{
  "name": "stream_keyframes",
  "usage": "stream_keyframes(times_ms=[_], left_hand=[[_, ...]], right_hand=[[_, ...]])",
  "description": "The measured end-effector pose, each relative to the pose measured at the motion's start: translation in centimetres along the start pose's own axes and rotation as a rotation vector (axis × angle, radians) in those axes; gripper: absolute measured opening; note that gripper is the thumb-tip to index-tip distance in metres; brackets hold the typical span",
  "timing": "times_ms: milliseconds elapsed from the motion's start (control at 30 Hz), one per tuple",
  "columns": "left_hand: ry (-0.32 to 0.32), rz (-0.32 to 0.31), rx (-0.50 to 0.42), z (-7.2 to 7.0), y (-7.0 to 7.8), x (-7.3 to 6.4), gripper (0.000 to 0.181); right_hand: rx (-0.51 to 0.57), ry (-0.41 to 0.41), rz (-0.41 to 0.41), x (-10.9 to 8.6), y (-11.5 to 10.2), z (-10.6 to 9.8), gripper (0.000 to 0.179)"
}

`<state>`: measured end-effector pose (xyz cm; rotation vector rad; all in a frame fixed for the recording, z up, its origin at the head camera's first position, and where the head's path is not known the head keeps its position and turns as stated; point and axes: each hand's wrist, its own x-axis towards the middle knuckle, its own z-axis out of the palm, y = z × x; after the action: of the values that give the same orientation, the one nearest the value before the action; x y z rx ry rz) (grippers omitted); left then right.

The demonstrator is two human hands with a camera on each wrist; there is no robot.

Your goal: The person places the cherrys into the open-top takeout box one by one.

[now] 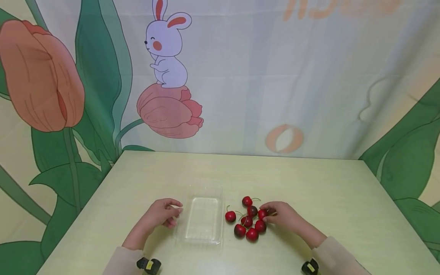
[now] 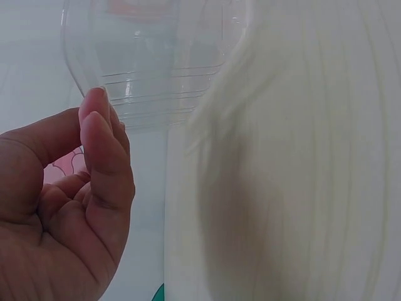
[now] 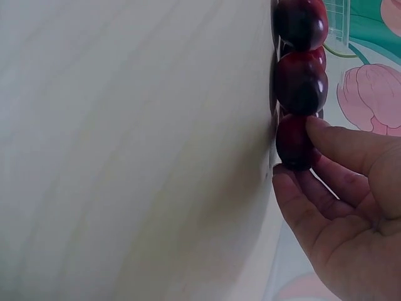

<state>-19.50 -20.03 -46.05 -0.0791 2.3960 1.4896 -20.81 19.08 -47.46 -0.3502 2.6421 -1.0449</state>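
1. Nearest, at 5 and 7 o'clock, pale sleeves [image 1: 123, 261] and black wrist devices [image 1: 149, 265] are noted.
2. The left hand [image 1: 161, 214] is held at 9 o'clock of the transparent container [image 1: 203, 219]. Its fingers are loosely bent, and nothing is seen gripped; whether the rim is touched cannot be told, the plastic being faint. The position would suit steadying.
3. The right hand [image 1: 282, 216] is held at 3 o'clock of the group of cherries [image 1: 252, 235]. One cherry [image 3: 292, 141] is pinched between thumb and fingers, presumably because the outer side of the group is most readily reached.
4. The container is laid flat between the left hand and the cherries, within reach of both hands, it is judged.
5. Eight cherries are counted, the pinched one included, grouped at 3 o'clock of the container; stems are visible on some.
6. Surface: a pale, faintly grained table [image 1: 326, 198], shadowed beneath the hands.
7. Room: at 12 o'clock a printed cloth [image 1: 309, 76] is hung, a rabbit [image 1: 168, 68] being shown at 11 and an orange tulip [image 1: 41, 76] at 10.
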Motion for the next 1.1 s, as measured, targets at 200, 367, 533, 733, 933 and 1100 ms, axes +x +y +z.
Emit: stream_keyframes(times_ms=[200,367,533,733,933,1100], left_hand=[[-0.005,0.0,-0.007,0.0,-0.1,0.1,0.032],[-0.005,-0.001,-0.009,0.0,-0.1,0.2,0.032],[-0.003,0.004,-0.005,0.0,-0.2,0.3,0.032],[-0.001,0.007,0.001,-0.1,-0.3,0.3,0.03],[0.008,-0.009,0.004,0.0,-0.2,0.3,0.029],[0.01,-0.01,0.013,0.0,-0.1,0.2,0.029]], right_hand=[[-0.006,0.004,0.001,-0.1,0.0,-0.2,0.031],[-0.018,0.005,-0.003,-0.1,-0.1,-0.5,0.032],[-0.02,0.003,-0.005,-0.2,-0.4,-0.8,0.032],[-0.03,0.004,-0.05,-0.3,-0.6,-1.3,0.032],[-0.031,-0.002,-0.078,-0.4,-0.7,-1.7,0.032],[-0.034,-0.002,-0.099,-0.4,-0.9,-2.0,0.031]])
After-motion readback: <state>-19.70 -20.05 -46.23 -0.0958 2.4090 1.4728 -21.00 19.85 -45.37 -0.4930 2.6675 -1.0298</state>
